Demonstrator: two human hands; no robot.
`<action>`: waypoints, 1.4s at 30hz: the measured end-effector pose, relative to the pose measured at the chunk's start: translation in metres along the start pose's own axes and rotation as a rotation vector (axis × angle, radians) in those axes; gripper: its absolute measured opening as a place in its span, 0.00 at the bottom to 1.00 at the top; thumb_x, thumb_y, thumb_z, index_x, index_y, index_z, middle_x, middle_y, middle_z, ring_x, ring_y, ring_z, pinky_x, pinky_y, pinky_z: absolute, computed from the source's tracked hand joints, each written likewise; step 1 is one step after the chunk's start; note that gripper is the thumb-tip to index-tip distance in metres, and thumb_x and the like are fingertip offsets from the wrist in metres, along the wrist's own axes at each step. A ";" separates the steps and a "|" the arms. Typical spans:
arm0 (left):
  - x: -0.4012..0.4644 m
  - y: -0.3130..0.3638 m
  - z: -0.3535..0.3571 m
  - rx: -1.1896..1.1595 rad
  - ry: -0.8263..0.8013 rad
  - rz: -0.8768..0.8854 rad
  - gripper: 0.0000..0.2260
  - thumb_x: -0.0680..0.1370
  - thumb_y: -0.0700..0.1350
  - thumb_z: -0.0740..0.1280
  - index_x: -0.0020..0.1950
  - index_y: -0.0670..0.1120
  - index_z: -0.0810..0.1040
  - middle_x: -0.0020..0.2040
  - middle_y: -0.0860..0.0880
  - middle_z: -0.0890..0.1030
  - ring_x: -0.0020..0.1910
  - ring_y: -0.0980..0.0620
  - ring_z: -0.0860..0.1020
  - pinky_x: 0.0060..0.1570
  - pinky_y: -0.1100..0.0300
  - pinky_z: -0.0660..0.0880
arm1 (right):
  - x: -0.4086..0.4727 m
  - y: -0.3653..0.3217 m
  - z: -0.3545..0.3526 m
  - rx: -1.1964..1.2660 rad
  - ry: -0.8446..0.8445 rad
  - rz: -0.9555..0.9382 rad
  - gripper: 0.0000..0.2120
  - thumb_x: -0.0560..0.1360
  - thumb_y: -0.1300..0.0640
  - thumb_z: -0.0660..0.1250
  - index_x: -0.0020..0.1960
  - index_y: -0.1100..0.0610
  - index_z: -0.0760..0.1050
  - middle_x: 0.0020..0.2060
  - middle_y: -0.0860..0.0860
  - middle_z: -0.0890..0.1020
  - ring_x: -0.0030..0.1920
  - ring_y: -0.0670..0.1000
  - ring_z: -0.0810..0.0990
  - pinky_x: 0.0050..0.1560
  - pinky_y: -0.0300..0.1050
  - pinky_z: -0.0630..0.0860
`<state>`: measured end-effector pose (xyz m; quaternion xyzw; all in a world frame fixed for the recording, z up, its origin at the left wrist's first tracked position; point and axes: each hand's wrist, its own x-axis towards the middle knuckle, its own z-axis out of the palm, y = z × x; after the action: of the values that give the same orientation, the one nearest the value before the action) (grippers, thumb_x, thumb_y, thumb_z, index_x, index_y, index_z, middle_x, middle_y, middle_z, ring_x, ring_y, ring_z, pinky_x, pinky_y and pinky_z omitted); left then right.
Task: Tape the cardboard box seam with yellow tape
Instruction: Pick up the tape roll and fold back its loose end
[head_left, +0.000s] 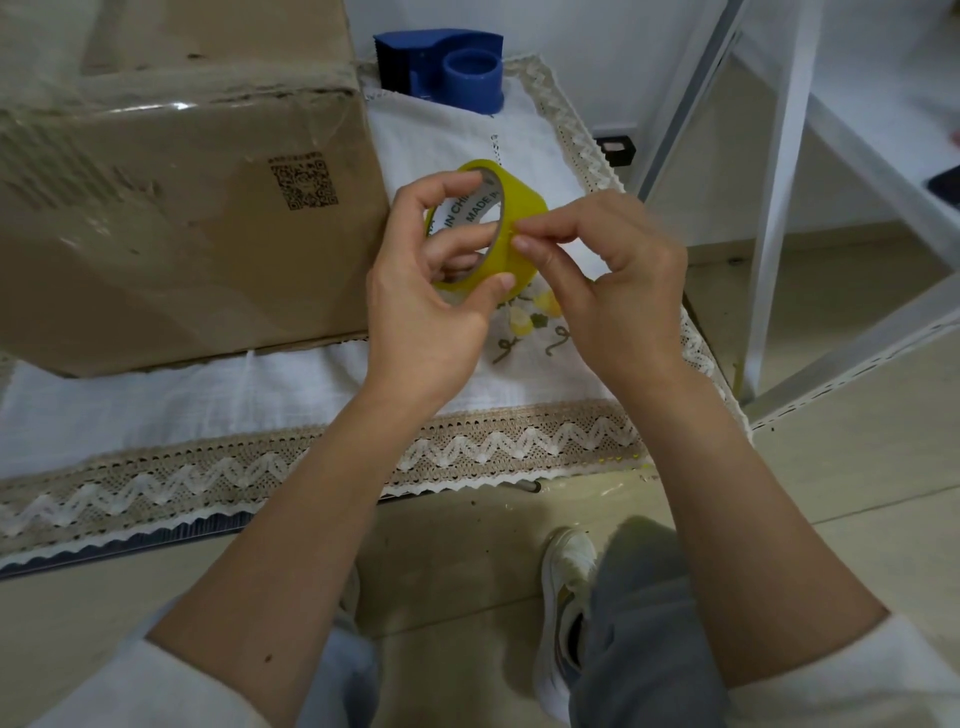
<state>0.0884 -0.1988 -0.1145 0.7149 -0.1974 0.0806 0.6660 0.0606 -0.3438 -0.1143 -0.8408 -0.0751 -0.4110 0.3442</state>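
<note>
You're at the find-the-end step: left hand (421, 291) gripping the yellow tape roll (485, 231) right of the cardboard box (182, 208), right hand (597, 270) pinching narrow at its edge, so next you probably peel a tab free.

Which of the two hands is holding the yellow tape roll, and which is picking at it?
The left hand grips the yellow tape roll, fingers through its core; the right hand pinches at the roll's outer surface.

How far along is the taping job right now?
Early stage. Done: the left hand holds the yellow tape roll beside the cardboard box. In hand: the right hand is picking at the roll's outer face, apparently seeking the tape end. Left: pull out a strip and tape the seam; no yellow tape shows on the box.
</note>
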 end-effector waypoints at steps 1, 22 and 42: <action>0.000 0.000 0.000 -0.002 0.002 -0.002 0.28 0.70 0.32 0.76 0.62 0.52 0.70 0.48 0.53 0.85 0.53 0.55 0.83 0.58 0.56 0.78 | 0.000 0.000 0.000 -0.014 0.007 -0.009 0.03 0.75 0.59 0.74 0.47 0.59 0.84 0.40 0.51 0.84 0.43 0.53 0.81 0.46 0.50 0.77; -0.002 0.003 0.000 0.022 -0.031 -0.008 0.27 0.70 0.31 0.74 0.62 0.53 0.70 0.48 0.51 0.86 0.50 0.55 0.83 0.56 0.56 0.79 | -0.001 -0.008 0.015 -0.246 -0.108 -0.041 0.06 0.80 0.63 0.61 0.48 0.65 0.75 0.43 0.58 0.77 0.44 0.57 0.73 0.45 0.47 0.67; -0.001 -0.002 0.001 -0.062 -0.012 -0.089 0.21 0.73 0.31 0.73 0.61 0.50 0.78 0.51 0.51 0.82 0.47 0.59 0.81 0.53 0.59 0.80 | -0.005 0.000 0.014 0.176 0.028 0.286 0.11 0.72 0.55 0.76 0.54 0.52 0.84 0.44 0.48 0.76 0.48 0.48 0.76 0.51 0.47 0.76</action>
<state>0.0880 -0.1997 -0.1167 0.7024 -0.1716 0.0406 0.6896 0.0662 -0.3343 -0.1235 -0.8039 0.0143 -0.3613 0.4723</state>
